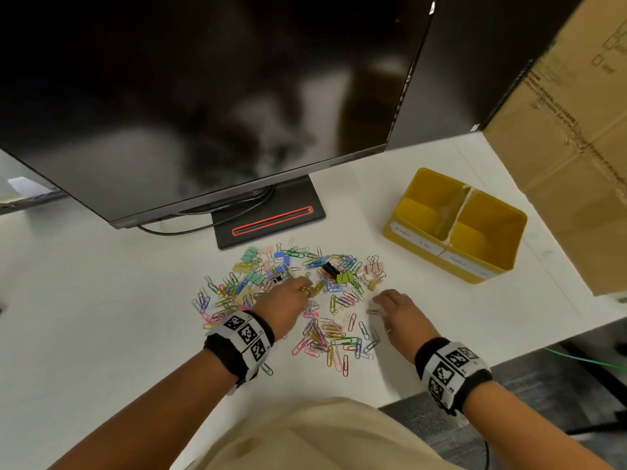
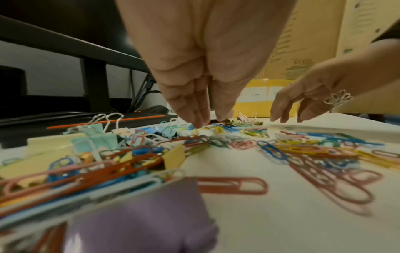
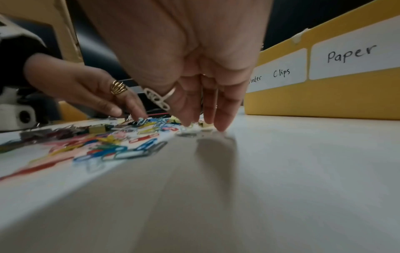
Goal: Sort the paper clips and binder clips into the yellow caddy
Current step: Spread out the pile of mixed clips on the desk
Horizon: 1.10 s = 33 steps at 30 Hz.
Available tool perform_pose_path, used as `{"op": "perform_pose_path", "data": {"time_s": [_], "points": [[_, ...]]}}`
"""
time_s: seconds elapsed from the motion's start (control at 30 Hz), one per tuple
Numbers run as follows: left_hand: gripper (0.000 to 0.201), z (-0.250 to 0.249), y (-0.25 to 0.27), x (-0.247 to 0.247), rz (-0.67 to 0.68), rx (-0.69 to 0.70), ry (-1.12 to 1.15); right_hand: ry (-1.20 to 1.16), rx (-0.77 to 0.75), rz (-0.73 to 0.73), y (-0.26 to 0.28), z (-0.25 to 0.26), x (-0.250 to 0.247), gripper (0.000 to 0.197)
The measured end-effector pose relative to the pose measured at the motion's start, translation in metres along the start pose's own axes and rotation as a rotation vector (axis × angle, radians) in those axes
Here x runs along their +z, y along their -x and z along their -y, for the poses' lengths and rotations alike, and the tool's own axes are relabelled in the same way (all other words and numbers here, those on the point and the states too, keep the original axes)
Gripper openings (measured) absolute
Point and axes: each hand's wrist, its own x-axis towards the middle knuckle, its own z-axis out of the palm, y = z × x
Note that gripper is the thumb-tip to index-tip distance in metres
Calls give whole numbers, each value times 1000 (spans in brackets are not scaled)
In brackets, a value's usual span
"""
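On the white table (image 1: 101,317), a mixed heap of coloured wire paper clips (image 1: 319,334) and pastel and black folding binder clips (image 1: 258,266) lies in front of the dark monitor stand (image 1: 271,215). The yellow two-compartment plastic caddy (image 1: 509,262) stands well apart to the right, and both of its compartments look empty.

The left hand (image 1: 288,307) reaches into the middle of the heap with its fingers (image 2: 194,109) straight and bunched, tips down on the clips; it grips nothing that I can make out. The right hand (image 1: 400,317) sits at the heap's right edge, fingers (image 3: 223,113) loosely extended and touching the table. A silver clip lies just beside its thumb in the head view, though the blur makes it hard to say whether it is pinched; I judge it is not.

The main risk is tangling: the wire clips overlap and hook through each other and through the binder clips' handles, so lifting one may drag up a chain and carry the wrong kind into a compartment. The white handwritten labels (image 3: 281,73) mark the left compartment for binder clips and the right for paper, so a hasty drop near the divider could land on the wrong side. Sweeping motions could also scatter loose clips toward the near edge of the table.
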Motion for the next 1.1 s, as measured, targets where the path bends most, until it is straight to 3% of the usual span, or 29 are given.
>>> {"op": "perform_pose_path", "data": {"time_s": [0.1,0.2,0.33,0.5,0.6,0.7,0.73,0.8,0.9,0.97,1.1], "points": [[44,-10,0,9,19,4,-141,1,-6,39,11,10,13,49],[42,-15,8,16,9,40,-189,-81,-104,77,20,29,22,43],[43,-18,23,17,3,23,-139,-106,-108,-6,3,38,14,55],[89,-24,30,21,101,-87,63,7,-114,104,-13,35,6,71],[88,-33,26,27,92,-166,46,17,-175,141,-5,40,9,56],[73,-37,20,29,67,-221,36,74,-111,223,3,44,13,107],[70,-37,18,30,74,-236,39,137,-103,233,2,47,13,115],[64,-38,14,32,87,-242,28,168,-93,209,-4,51,17,103],[43,-44,10,31,78,-230,-19,144,-79,124,-16,53,21,62],[33,-49,6,28,80,-236,-47,162,-87,104,-17,52,22,46],[31,-50,-2,23,98,-212,-88,185,-26,110,-8,46,23,39]]}}
